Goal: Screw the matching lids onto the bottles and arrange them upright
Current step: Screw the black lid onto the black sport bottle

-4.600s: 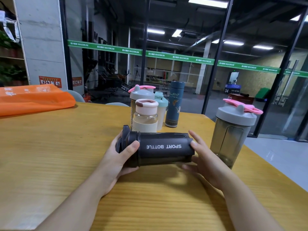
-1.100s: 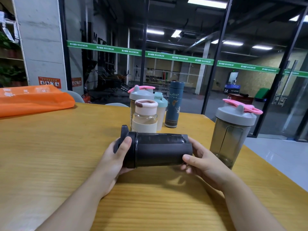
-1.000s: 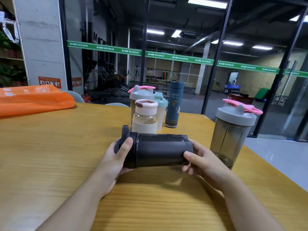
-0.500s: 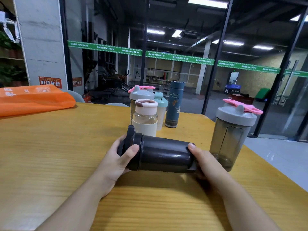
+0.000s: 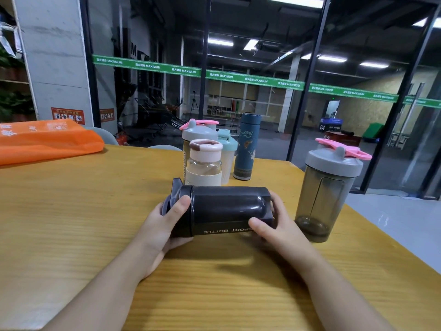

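Observation:
A black sport bottle (image 5: 226, 209) lies on its side just above the wooden table (image 5: 71, 223), held between both hands. Its black lid (image 5: 177, 194) points left, and my left hand (image 5: 164, 225) grips that lid end with the thumb over the rim. Around the base end my right hand (image 5: 276, 225) is closed. White lettering runs along the bottle's lower side. To the right stands a smoky shaker (image 5: 327, 192) with a grey lid and pink flap, upright and capped.
Behind the black bottle stands a group of capped bottles: a clear one with a cream lid (image 5: 205, 163), a grey-lidded shaker (image 5: 198, 132), a pale teal one (image 5: 228, 149) and a dark blue flask (image 5: 245, 146). An orange bag (image 5: 45, 139) lies far left. The table edge runs along the right.
The black bottle has turned about its long axis between my hands; its lettering went from the top out of sight and now shows on the lower side. Other bottles stayed put.

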